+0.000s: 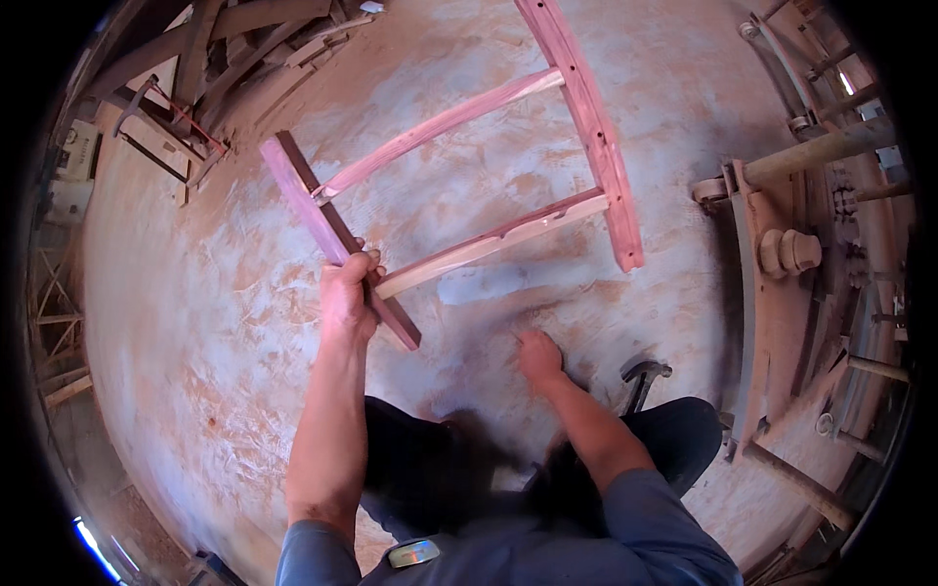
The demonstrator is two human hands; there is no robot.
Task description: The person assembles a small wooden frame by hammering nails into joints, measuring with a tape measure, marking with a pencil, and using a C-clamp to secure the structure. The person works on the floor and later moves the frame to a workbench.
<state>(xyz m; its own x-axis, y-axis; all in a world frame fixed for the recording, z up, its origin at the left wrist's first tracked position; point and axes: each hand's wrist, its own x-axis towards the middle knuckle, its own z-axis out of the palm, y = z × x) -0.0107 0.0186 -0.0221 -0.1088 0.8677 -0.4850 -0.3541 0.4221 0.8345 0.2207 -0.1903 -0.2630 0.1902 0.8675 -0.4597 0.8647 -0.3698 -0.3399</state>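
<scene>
Dusty workshop floor (186, 322) below, reddish wooden frame (469, 250) gripped in left hand (350, 290).
From the head view: wraps left thumb and fingers around the left rail (305, 190), just beside its joint with the lower crosspiece (532, 227); extends rightward across that and an upper crosspiece (440, 119) to a right rail (592, 137) pierced with holes, all ahead of the knees. Curls right hand (540, 356) nearer the body, apart from the frame; impossible to tell, at this blur, whether gripping something small. Close to right knee (674, 430), a dark claw hammer (639, 387); at upper left, a bow saw (154, 156).
</scene>
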